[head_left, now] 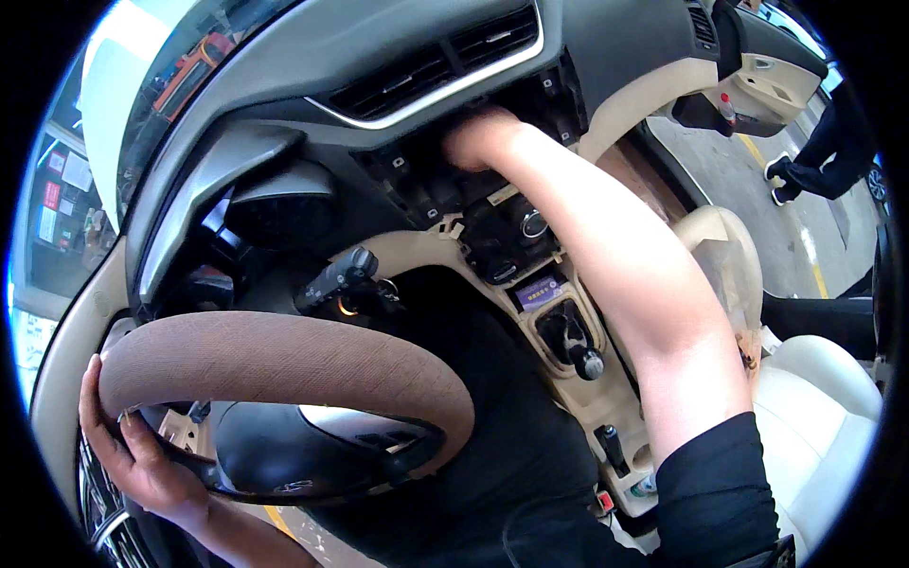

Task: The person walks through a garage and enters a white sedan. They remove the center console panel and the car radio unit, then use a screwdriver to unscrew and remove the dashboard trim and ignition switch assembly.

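Note:
My left hand (151, 469) grips the left side of the steering wheel (294, 355), which has a brown fabric cover. Its thumb lies inside the rim and its fingers wrap the outer edge. My right hand (481, 137) reaches deep into the dark opening in the centre of the dashboard (421, 180), below the air vents (440, 71). Only the wrist and the back of that hand show; the fingers are hidden in the opening, along with anything they touch. Below the opening sits a control panel with a round knob (533, 224).
A gear lever (585, 360) and a handbrake lever (614, 450) rise from the beige console. Left of them is a stalk (341, 275) behind the wheel. A pale passenger seat (819, 407) stands at right. Beyond the open passenger door (772, 80), a person in dark clothes (828, 147) stands outside.

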The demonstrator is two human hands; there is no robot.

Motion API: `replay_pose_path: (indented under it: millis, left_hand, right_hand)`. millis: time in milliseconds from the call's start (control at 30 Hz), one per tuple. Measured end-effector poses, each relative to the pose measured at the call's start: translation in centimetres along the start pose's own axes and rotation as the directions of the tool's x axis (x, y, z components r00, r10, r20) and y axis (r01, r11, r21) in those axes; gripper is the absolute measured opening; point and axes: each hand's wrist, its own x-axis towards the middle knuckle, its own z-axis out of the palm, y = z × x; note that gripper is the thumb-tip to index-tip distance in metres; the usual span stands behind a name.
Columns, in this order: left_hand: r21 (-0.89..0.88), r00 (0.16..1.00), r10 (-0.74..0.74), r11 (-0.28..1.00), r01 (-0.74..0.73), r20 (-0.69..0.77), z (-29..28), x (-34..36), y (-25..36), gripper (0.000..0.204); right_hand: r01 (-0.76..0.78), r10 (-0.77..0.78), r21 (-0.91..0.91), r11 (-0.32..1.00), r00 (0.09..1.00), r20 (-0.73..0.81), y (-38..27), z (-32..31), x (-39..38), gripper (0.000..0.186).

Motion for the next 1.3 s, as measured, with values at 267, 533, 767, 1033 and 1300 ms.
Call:
replay_pose_path:
  millis: [267,533,767,1033,1300]
  left_hand:
    - [0.058,0.999,0.029,0.998,-0.028,-0.015,-0.1,-0.4,0.4,0.05]
    - [0.136,0.999,0.041,0.99,-0.036,-0.03,0.5,-0.4,0.5,0.051]
    - [-0.015,0.979,0.173,0.984,-0.175,-0.107,0.5,-1.4,1.8,0.046]
    - [-0.699,0.694,0.69,0.601,-0.389,0.207,9.8,-13.5,15.6,0.016]
    - [-0.554,0.695,0.202,0.765,0.328,0.69,22.3,-26.5,19.1,0.01]
  right_hand:
    - [-0.01,0.007,-0.017,1.0,0.988,-0.153,-3.2,-2.8,-8.2,0.039]
    - [-0.011,0.046,0.073,0.997,0.872,-0.487,-1.6,-0.7,-11.1,0.048]
    - [0.091,0.082,0.395,0.914,0.912,-0.401,1.2,-2.0,-26.7,0.022]
    - [-0.285,0.27,0.014,0.958,0.921,0.28,11.7,-1.4,-45.3,0.016]
    - [-0.364,0.412,-0.194,0.911,0.794,0.448,24.1,5.5,-50.0,0.019]
